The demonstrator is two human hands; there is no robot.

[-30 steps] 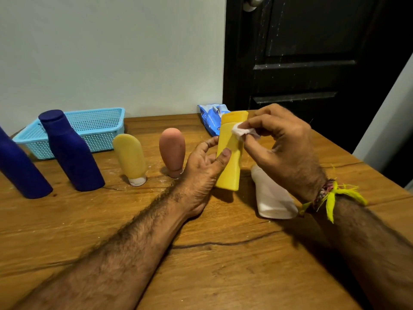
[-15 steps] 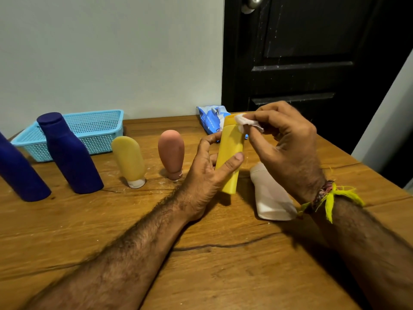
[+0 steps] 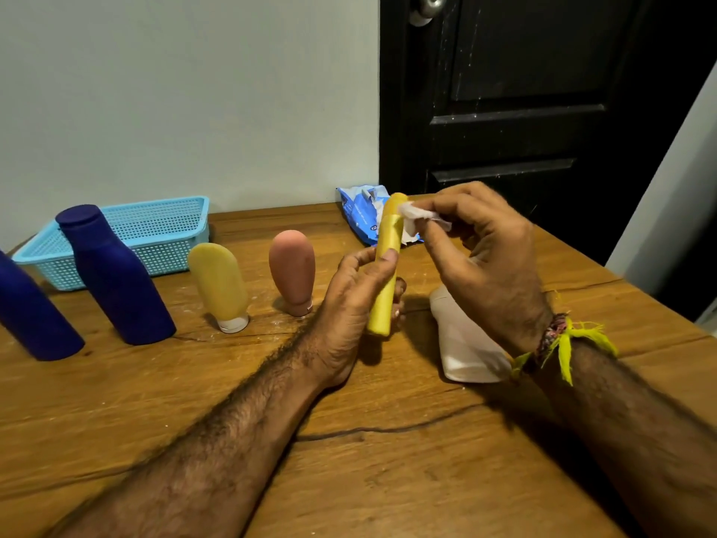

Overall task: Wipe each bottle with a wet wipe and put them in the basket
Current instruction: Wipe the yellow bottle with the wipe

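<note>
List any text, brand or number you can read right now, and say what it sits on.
Crinkled blue plastic wipes pack by the wall: white print runs along it, too small and blurred to read.
A small white mark near the pack's lower end is also illegible.
The bright yellow plastic bottle held in the left hand and the other bottles show no labels.

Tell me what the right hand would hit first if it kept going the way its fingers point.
The right hand, pinching the wet wipe, points left at the top of the yellow bottle held by the left hand. It would meet that bottle's cap end first; the wipe already seems to touch it.
</note>
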